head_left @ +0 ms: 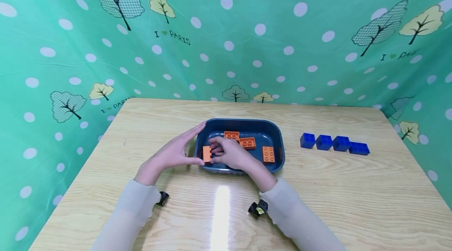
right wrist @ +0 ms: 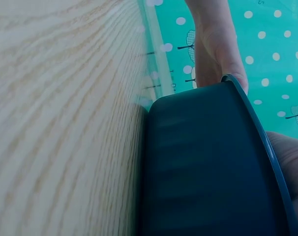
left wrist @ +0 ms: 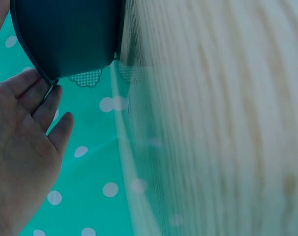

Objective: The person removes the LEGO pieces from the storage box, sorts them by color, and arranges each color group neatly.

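A dark blue rectangular container (head_left: 280, 141) stands on the table. My left hand (head_left: 174, 151) clasps its left end, thumb at the near corner and long fingers at the far corner; in the left wrist view its fingertips meet the rim. My right hand (head_left: 231, 153) reaches inside, thumb and curled fingers at the studded side of an orange toy brick (head_left: 206, 154) standing on its side by the left wall. Other orange bricks lie inside: one with studs up (head_left: 268, 154) at the right, two (head_left: 231, 135) (head_left: 247, 143) near the middle. In the right wrist view, the container wall hides most of my right hand.
Several blue toy bricks (head_left: 324, 142) sit in a row on the wooden table (head_left: 335, 204), right of the container. A green curtain (head_left: 247, 47) with dots and trees hangs behind the table and at its sides. Black wrist devices (head_left: 259, 208) show below the sleeves.
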The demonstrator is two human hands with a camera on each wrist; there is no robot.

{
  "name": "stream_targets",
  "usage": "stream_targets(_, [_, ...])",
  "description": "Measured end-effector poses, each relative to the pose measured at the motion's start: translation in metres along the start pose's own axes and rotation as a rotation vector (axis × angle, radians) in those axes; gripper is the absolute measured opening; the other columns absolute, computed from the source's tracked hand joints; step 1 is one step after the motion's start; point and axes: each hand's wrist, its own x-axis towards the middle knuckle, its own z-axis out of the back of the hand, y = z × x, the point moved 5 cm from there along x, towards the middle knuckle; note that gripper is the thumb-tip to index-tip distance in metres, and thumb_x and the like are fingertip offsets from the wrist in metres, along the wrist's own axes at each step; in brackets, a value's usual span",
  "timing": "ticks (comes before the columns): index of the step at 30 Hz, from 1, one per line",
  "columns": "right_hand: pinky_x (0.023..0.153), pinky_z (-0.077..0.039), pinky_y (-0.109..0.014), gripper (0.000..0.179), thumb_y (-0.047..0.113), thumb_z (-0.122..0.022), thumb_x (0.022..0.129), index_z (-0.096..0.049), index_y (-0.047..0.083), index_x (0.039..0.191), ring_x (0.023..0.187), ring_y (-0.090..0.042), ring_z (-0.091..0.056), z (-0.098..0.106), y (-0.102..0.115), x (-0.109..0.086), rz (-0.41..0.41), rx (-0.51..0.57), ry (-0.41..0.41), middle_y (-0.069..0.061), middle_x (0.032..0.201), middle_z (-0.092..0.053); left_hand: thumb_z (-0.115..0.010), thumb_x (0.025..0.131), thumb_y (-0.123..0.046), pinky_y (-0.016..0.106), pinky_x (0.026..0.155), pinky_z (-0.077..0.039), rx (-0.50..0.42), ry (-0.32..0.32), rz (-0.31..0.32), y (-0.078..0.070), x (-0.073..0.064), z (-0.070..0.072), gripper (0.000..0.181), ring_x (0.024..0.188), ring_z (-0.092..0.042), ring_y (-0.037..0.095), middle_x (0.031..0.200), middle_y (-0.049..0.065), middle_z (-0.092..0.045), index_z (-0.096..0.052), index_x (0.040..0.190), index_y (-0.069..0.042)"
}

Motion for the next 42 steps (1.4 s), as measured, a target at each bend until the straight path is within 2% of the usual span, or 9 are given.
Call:
stream_targets(4, [0.096, -0.058, -0.035, 0.047, 0.006, -0.07, 0.092, -0.057, 0.003, 0.137, 0.112, -0.023, -0.067, -0.001, 0.0, 0.001, 0.013, -0.035, 0.019, -0.012, 0.13, -0.064, -0.085, 0.076, -0.043, 0.063, 0.117, -0.033, -0.007, -0.004, 0.0, 0.002, -0.001, 0.0, 0.109, 0.153, -0.025, 0.034, 0.169, 0.001, -0.018, -0.018, 0.161, -0.026])
stream_targets(9, [0.094, -0.059, -0.034, 0.04, 0.006, -0.071, 0.091, -0.062, 0.005, 0.13, 0.107, -0.021, -0.069, -0.002, 0.0, 0.002, 0.024, -0.042, 0.025, -0.011, 0.128, -0.065, -0.085, 0.076, -0.045, 0.063, 0.116, -0.033, -0.003, -0.009, -0.003, 0.003, -0.001, 0.001, 0.109, 0.153, -0.026, 0.034, 0.168, 0.0, -0.018, -0.018, 0.161, -0.026])
stream_targets(24, [0.101, -0.055, -0.04, 0.036, 0.013, -0.078, 0.087, -0.058, 0.011, 0.116, 0.114, -0.025, -0.065, -0.001, 0.0, -0.001, 0.038, -0.036, 0.025, -0.009, 0.122, -0.065, -0.084, 0.076, -0.045, 0.062, 0.116, -0.034, 0.007, -0.013, -0.012, 0.001, -0.001, 0.002, 0.11, 0.152, -0.026, 0.035, 0.168, 0.001, -0.019, -0.019, 0.161, -0.024])
stream_targets(33, [0.096, -0.056, -0.04, 0.025, 0.02, -0.078, 0.087, -0.062, 0.015, 0.106, 0.106, -0.021, -0.067, 0.005, 0.001, -0.007, 0.056, -0.044, -0.009, -0.004, 0.116, -0.068, -0.083, 0.076, -0.051, 0.062, 0.117, -0.033, 0.012, -0.011, -0.014, 0.004, 0.0, -0.001, 0.11, 0.152, -0.027, 0.033, 0.168, 0.001, -0.019, -0.018, 0.161, -0.026])
stream_targets(38, [0.094, -0.057, -0.036, 0.017, 0.016, -0.072, 0.093, -0.065, 0.014, 0.108, 0.101, -0.018, -0.068, 0.008, 0.0, -0.011, 0.093, -0.046, -0.002, -0.004, 0.113, -0.07, -0.083, 0.076, -0.05, 0.061, 0.117, -0.033, 0.015, -0.011, -0.01, 0.002, 0.0, -0.001, 0.11, 0.152, -0.027, 0.033, 0.168, 0.001, -0.019, -0.019, 0.161, -0.026])
stream_targets(42, [0.089, -0.057, -0.03, 0.017, 0.011, -0.066, 0.095, -0.067, 0.012, 0.112, 0.097, -0.015, -0.065, 0.011, -0.001, -0.012, 0.113, -0.036, 0.005, -0.004, 0.113, -0.069, -0.083, 0.075, -0.05, 0.061, 0.117, -0.033, 0.014, -0.011, -0.005, 0.001, 0.001, -0.002, 0.11, 0.152, -0.027, 0.033, 0.168, 0.0, -0.019, -0.018, 0.161, -0.026])
